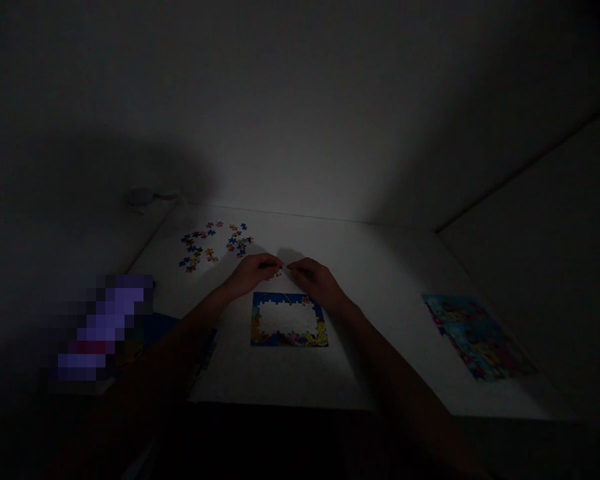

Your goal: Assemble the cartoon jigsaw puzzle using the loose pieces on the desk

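Observation:
A puzzle frame [290, 339] of joined border pieces lies on the white table, its middle showing bare table. Just beyond its far edge, my left hand [256, 272] has its fingers closed in a pinch at a small puzzle piece [279, 272]. Close on the right, my right hand [314, 277] is also pinched; whatever lies between its fingertips is too small and dark to make out. Loose puzzle pieces [195, 250] in blue, pink and yellow are scattered at the far left of the table, beyond my left hand.
At the right of the white table [390, 333] lies a colourful picture sheet [477, 337]. A blue printed item [160, 327] lies partly under my left forearm. Left of it is a blurred-out bright purple object [105, 323]. Walls stand behind the table and at its sides.

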A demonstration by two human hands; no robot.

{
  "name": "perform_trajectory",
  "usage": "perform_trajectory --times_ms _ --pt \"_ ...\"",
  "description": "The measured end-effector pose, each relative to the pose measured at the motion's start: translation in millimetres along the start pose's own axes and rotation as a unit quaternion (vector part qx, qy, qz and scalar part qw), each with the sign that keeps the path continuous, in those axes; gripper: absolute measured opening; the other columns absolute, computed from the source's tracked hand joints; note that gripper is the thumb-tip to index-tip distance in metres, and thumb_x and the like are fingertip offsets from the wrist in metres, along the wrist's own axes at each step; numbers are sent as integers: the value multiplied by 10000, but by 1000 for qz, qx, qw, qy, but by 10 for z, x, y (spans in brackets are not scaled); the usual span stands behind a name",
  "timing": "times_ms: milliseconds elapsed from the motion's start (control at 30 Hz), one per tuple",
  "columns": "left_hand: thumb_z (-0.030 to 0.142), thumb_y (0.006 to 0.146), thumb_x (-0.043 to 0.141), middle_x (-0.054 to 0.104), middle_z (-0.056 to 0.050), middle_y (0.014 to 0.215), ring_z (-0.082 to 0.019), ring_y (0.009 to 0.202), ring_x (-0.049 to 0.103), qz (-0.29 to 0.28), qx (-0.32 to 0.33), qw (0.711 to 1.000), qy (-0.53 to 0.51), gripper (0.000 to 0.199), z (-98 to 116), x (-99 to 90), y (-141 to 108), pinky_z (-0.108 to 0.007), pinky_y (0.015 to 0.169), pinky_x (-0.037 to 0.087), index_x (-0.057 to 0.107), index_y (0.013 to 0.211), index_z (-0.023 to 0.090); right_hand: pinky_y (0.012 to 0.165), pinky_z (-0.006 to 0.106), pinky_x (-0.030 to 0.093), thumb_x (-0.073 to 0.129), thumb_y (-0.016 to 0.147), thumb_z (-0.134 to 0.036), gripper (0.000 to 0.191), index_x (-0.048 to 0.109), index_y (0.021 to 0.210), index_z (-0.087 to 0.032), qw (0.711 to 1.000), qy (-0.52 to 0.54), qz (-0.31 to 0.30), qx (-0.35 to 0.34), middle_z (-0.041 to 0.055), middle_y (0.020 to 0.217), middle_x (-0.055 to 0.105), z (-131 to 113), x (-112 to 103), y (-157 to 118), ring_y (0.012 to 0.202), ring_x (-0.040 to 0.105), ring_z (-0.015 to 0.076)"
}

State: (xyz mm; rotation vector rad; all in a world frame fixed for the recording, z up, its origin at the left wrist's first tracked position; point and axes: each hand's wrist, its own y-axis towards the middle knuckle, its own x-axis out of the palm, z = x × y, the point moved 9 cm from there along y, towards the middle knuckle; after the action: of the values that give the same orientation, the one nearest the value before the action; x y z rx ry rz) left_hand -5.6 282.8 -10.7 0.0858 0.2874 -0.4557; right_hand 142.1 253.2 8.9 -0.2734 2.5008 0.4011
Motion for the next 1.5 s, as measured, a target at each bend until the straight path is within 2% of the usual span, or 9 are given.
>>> perform_trajectory --times_ms 200,467,633,800,967,1167,1333,1500 --pt "245 822 624 723 -42 906 -169 854 673 -11 26 999 24 208 23 56 14 -295 813 522 689 1004 168 823 341 524 559 899 -297 214 720 1011 -214 999 45 -18 19 58 1003 735 2 64 1 896 672 194" --pt "211 825 612 715 -2 862 -156 793 678 -20 56 996 73 272 47 129 -16 -278 767 533 644 1095 204 817 322 510 562 874 -204 176 701 982 -194 996 73 -40 12 54 971 730 6 149 -5 874 669 172" --pt "191 870 528 684 -19 892 -155 794 652 21 72 989 131 276 85 59 -29 -281 753 512 642 1121 194 854 353 493 605 865 -189 151 714 969 -200 999 1 -23 -25 61 965 713 -31 132 15 907 650 190" --pt "163 851 498 662 -41 921 -159 784 616 48 83 976 194 253 82 -49 -12 -295 758 483 667 1039 174 877 393 460 720 830 -304 180 733 972 -194 992 -90 -54 -74 82 963 679 -96 233 35 952 611 229" --pt "144 794 519 638 -15 802 -156 720 592 5 108 965 240 198 134 9 -43 -271 686 459 672 914 180 844 349 460 677 854 -212 55 716 886 -193 992 -82 -59 -72 64 931 663 -60 256 70 944 594 201" --pt "161 798 573 641 -19 785 -170 766 592 -65 159 947 272 110 262 184 -118 -304 770 463 674 829 193 854 345 451 630 843 -113 74 666 842 -177 991 -101 -57 -66 54 881 652 -41 197 76 930 563 193" --pt "175 831 616 667 -7 804 -159 771 611 -126 195 936 266 73 346 309 -174 -321 817 466 682 818 204 866 345 448 612 885 -181 54 660 904 -166 993 -109 -37 -38 76 929 626 -27 101 44 958 552 198" --pt "202 841 646 677 -15 827 -164 792 618 -144 204 930 269 66 341 333 -188 -326 820 471 707 816 212 845 334 451 624 887 -216 56 652 869 -171 993 -104 -46 -24 62 885 600 -58 83 27 931 552 195"
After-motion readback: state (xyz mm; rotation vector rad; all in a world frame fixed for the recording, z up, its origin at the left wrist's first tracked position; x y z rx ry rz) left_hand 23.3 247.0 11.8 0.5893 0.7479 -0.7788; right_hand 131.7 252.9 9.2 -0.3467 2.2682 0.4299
